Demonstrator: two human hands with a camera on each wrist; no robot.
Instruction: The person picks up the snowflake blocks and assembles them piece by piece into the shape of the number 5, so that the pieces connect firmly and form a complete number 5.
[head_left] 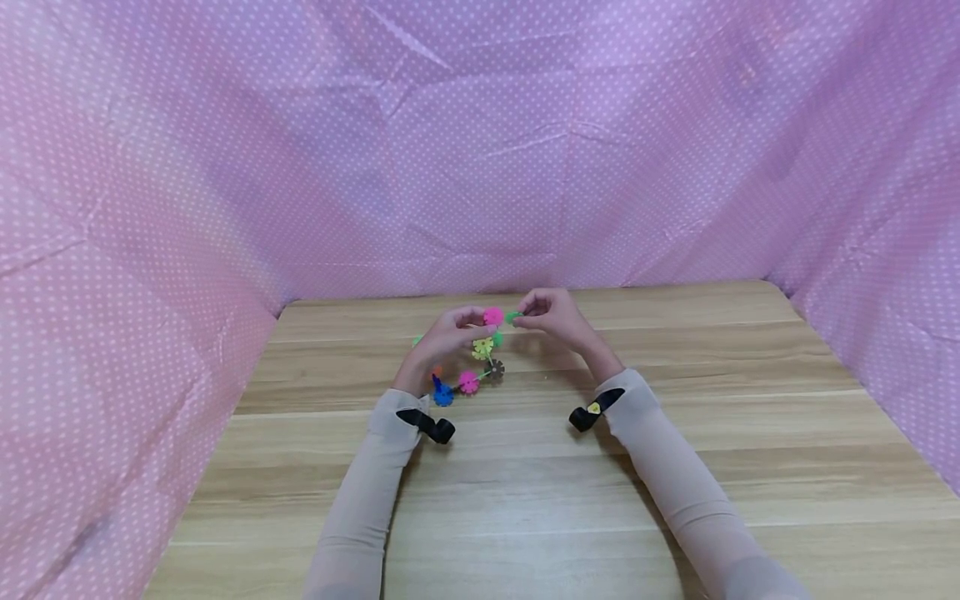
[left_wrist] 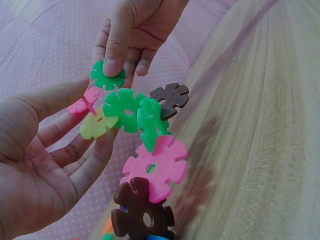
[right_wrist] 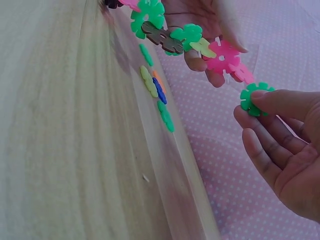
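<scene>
My left hand (head_left: 447, 335) grips a chain of slotted plastic snowflake discs near its pink disc (right_wrist: 228, 52) and yellow disc (left_wrist: 91, 129). From there the chain runs down through green, brown and larger pink discs (left_wrist: 173, 161) to a blue disc (head_left: 443, 395) above or on the table. Between thumb and fingers my right hand (head_left: 557, 318) pinches a single green disc (right_wrist: 248, 96). That disc is very close to the pink end of the chain; whether the two touch cannot be made out.
Several loose discs lie near the far table edge in the right wrist view, among them a green one (right_wrist: 165, 117), a yellow one (right_wrist: 148, 81) and a blue one (right_wrist: 159, 91). Pink dotted cloth (head_left: 480, 167) hangs behind and beside the wooden table (head_left: 510, 508).
</scene>
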